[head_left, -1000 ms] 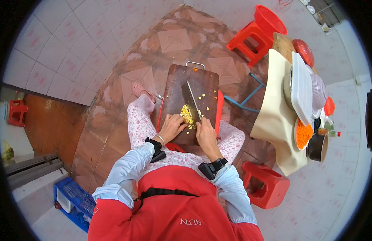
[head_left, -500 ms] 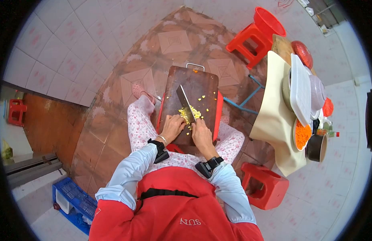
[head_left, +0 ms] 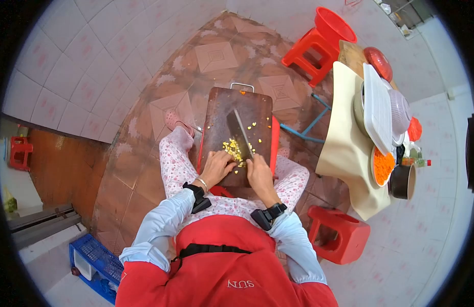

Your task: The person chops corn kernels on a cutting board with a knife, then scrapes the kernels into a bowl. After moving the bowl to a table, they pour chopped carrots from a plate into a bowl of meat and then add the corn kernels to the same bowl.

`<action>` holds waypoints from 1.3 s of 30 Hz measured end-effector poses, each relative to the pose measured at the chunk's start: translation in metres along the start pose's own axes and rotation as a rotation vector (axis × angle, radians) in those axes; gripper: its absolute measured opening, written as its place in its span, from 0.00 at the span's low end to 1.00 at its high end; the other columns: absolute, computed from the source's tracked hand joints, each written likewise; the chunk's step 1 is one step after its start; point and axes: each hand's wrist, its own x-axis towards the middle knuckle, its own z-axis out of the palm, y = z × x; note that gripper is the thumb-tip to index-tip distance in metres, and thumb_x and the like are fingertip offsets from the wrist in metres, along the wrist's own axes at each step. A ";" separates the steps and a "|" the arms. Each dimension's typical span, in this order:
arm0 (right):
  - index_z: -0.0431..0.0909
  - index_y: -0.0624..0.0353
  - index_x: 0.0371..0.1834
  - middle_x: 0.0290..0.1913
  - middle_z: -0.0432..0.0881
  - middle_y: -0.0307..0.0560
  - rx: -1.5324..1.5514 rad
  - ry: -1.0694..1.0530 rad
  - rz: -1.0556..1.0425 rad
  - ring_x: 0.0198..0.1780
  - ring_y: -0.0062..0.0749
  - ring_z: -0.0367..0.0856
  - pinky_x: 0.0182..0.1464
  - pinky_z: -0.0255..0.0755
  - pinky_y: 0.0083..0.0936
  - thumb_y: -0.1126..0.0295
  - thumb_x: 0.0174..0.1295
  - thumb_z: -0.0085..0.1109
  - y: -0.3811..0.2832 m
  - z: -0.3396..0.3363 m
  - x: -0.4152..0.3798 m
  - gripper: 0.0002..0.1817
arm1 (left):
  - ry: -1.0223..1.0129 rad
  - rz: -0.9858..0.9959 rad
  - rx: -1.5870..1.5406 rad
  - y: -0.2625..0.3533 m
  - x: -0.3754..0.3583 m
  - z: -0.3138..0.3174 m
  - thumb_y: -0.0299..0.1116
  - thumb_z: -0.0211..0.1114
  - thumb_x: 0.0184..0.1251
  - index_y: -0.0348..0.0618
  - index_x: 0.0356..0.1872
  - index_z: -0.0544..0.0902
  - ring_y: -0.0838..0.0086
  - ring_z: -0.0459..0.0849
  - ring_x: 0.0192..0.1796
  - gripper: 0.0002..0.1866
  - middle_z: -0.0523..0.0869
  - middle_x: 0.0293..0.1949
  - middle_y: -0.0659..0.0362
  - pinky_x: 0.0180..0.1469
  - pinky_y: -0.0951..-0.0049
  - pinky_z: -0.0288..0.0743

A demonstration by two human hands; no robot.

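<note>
A dark wooden cutting board (head_left: 224, 110) lies in front of me between my knees. Small yellow chopped pieces (head_left: 232, 147) are heaped near its middle, with a few scattered to the right. My right hand (head_left: 259, 173) is closed around the handle of a cleaver (head_left: 239, 128), whose blade points away from me beside the heap. On the near left part of the board, my left hand (head_left: 218, 166) rests with fingers bent and drawn together at the edge of the pieces. Whatever lies under its fingertips is too small to make out.
A cloth-covered table (head_left: 334, 128) stands at right with a white lid (head_left: 379, 110), a bowl of orange shreds (head_left: 383, 167) and a dark pot (head_left: 403, 181). Red stools stand behind it (head_left: 311, 53) and near my right side (head_left: 339, 235). A blue rack (head_left: 99, 258) is at lower left.
The cleaver has shifted slightly to the right of the heap, its blade now less over the pieces. My left hand stays beside the heap. The whole view has shifted a little.
</note>
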 end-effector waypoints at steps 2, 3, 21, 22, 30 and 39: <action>0.69 0.64 0.40 0.39 0.76 0.64 -0.001 0.087 0.021 0.36 0.65 0.79 0.36 0.74 0.54 0.66 0.69 0.49 0.010 -0.008 -0.005 0.10 | -0.080 0.132 -0.035 0.008 -0.006 -0.006 0.35 0.66 0.59 0.47 0.34 0.81 0.68 0.79 0.41 0.06 0.80 0.33 0.60 0.47 0.65 0.62; 0.69 0.64 0.40 0.39 0.76 0.64 -0.001 0.084 0.021 0.36 0.65 0.79 0.36 0.74 0.54 0.66 0.69 0.49 0.012 -0.013 -0.005 0.10 | -0.081 0.129 -0.036 0.007 -0.010 -0.003 0.35 0.66 0.59 0.47 0.34 0.81 0.68 0.79 0.41 0.06 0.80 0.33 0.60 0.47 0.65 0.62; 0.69 0.62 0.40 0.38 0.77 0.63 -0.077 0.081 0.097 0.35 0.63 0.79 0.34 0.74 0.52 0.65 0.70 0.47 0.021 0.004 0.006 0.10 | 0.268 -0.709 -0.974 0.019 0.044 -0.014 0.39 0.63 0.70 0.43 0.40 0.83 0.82 0.77 0.35 0.10 0.81 0.31 0.67 0.40 0.79 0.70; 0.69 0.62 0.40 0.38 0.78 0.62 -0.090 0.097 0.069 0.34 0.63 0.80 0.35 0.75 0.52 0.65 0.70 0.47 0.030 0.008 0.005 0.10 | 0.319 -0.707 -1.337 0.029 0.051 -0.031 0.39 0.62 0.70 0.44 0.43 0.82 0.81 0.77 0.35 0.10 0.80 0.32 0.66 0.41 0.78 0.70; 0.68 0.63 0.40 0.38 0.76 0.63 -0.097 0.061 0.046 0.36 0.63 0.79 0.35 0.74 0.53 0.67 0.68 0.50 0.018 0.001 0.004 0.09 | 0.301 -0.187 -2.108 0.104 0.096 -0.152 0.45 0.59 0.72 0.50 0.47 0.80 0.79 0.72 0.35 0.13 0.76 0.34 0.67 0.42 0.74 0.68; 0.68 0.63 0.41 0.38 0.75 0.62 -0.104 0.046 0.062 0.36 0.63 0.79 0.35 0.74 0.52 0.67 0.68 0.51 0.018 0.003 0.004 0.09 | 0.193 0.139 -2.359 0.121 0.088 -0.208 0.47 0.59 0.72 0.52 0.46 0.83 0.80 0.70 0.34 0.13 0.75 0.33 0.69 0.42 0.75 0.65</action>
